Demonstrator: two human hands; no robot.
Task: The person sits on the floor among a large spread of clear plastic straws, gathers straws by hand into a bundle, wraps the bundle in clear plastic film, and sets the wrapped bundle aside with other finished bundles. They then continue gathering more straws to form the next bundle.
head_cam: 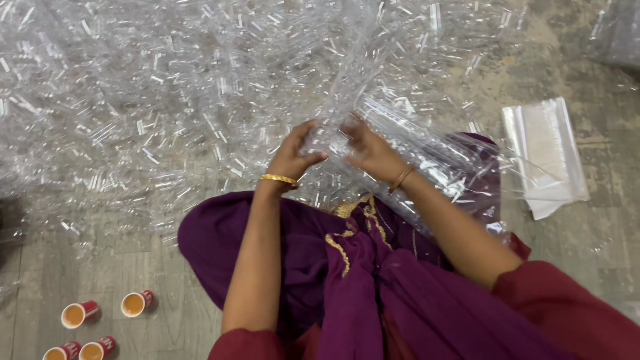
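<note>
Mid-sorting: left hand [291, 157] and right hand [371, 151] both pinching a bundle of clear plastic sleeves [400, 143] above the lap, beside the floor heap [167, 100]. Next, probably squaring edges with steady fingers.

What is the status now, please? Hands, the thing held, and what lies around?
Left hand and right hand both gripping clear plastic bag over lap. Loose clear tubes cover floor ahead. Flat bag stack at right, four paper cups at left.
</note>
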